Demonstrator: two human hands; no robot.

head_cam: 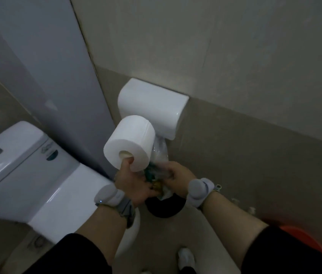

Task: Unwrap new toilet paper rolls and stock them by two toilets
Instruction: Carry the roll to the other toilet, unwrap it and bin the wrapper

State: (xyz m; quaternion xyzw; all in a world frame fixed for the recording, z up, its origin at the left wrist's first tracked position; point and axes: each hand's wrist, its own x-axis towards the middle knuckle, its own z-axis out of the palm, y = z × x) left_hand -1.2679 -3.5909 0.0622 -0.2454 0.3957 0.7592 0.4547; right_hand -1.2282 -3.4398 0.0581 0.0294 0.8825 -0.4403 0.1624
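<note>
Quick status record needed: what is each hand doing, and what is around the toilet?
left hand: holds bare white toilet paper roll, thumb in its core
right hand: grips crumpled clear plastic wrapper
wall: closed white plastic paper dispenser
left of hands: white ceramic toilet cistern
below hands: black bin
lower right: orange bucket rim

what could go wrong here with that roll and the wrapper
1. The bare toilet paper roll sits in the left hand by a thumb hooked in its core, a light grip; it could slip toward the toilet or floor.
2. The right hand bunches the plastic wrapper above the black bin; scraps may miss it.
</note>
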